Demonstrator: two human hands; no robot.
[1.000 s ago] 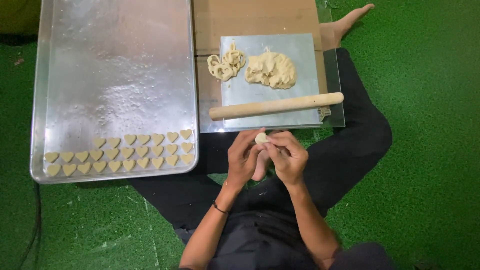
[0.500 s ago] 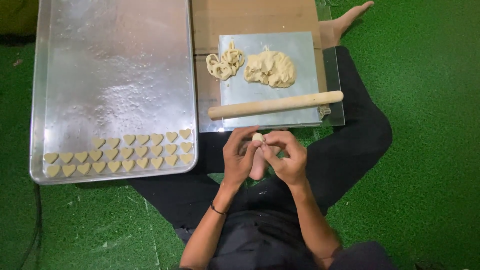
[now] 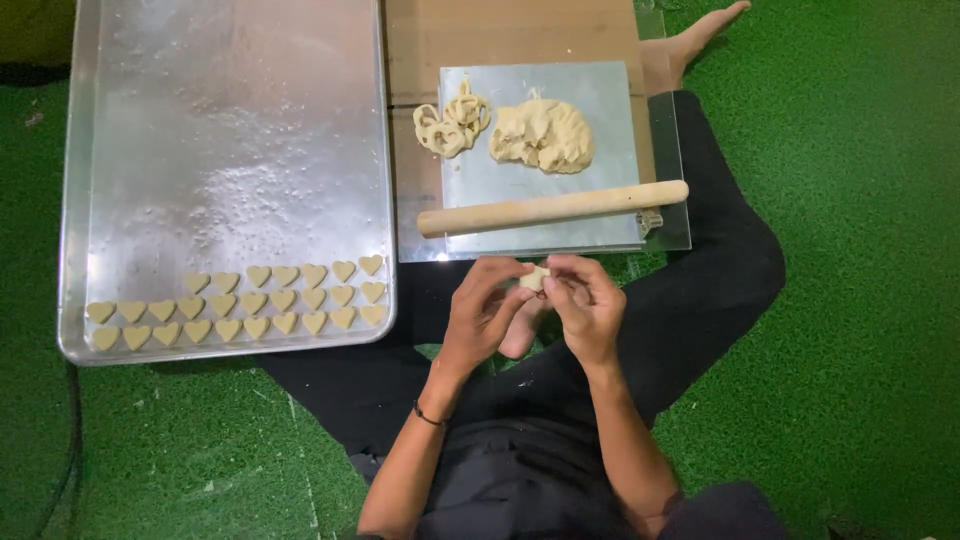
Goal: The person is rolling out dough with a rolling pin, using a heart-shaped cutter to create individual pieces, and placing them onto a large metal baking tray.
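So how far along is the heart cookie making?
Three short rows of heart-shaped dough pieces fill the near edge of the baking tray. The left hand and right hand hold a small dough piece. The dough lump and scraps remain.

heart cutouts (image 3: 285,300): pale tan | tray (image 3: 230,130): silver | rolling pin (image 3: 552,208): light wood | floor mat (image 3: 860,300): green

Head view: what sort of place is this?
Probably a makeshift home baking spot on the floor. The person sits on green turf-like matting, beside a metal baking tray of heart-shaped dough pieces, with a rolling pin and dough lump on a steel sheet.
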